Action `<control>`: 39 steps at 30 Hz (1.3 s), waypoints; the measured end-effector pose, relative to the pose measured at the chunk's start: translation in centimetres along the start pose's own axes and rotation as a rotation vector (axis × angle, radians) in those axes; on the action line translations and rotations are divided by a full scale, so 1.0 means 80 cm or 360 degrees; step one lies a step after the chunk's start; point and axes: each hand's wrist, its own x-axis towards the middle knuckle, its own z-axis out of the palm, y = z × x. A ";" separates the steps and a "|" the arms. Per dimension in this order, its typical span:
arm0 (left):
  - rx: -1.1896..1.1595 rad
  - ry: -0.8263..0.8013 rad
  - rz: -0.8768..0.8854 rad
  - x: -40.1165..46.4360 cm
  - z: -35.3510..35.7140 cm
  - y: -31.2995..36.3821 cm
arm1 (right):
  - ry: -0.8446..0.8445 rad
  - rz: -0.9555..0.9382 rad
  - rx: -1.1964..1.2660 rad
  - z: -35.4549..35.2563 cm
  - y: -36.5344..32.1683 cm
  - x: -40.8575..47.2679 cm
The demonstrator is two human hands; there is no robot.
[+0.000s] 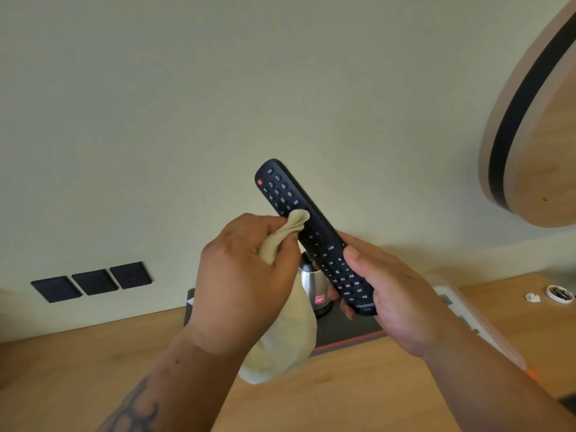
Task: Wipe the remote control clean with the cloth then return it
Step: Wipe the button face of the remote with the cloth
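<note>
While the left hand (246, 275) pinches a fold of cloth (297, 221) against the keypad, the right hand (392, 294) grips the lower end of the remote control (314, 235), held aloft. Wiping looks midway; returning it to the wooden desk (358, 394) below remains.

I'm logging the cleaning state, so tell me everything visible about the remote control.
The slim black plastic remote control is held in the air above the wooden desk, buttons facing the camera, tilted with its red power button end up-left. The right hand grips its lower end. A cream cloth, pinched by the left hand, touches its middle buttons.
</note>
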 end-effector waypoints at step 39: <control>0.0331 -0.0227 0.0386 -0.010 -0.017 0.008 | 0.0146 0.0381 0.0191 0.025 0.013 -0.002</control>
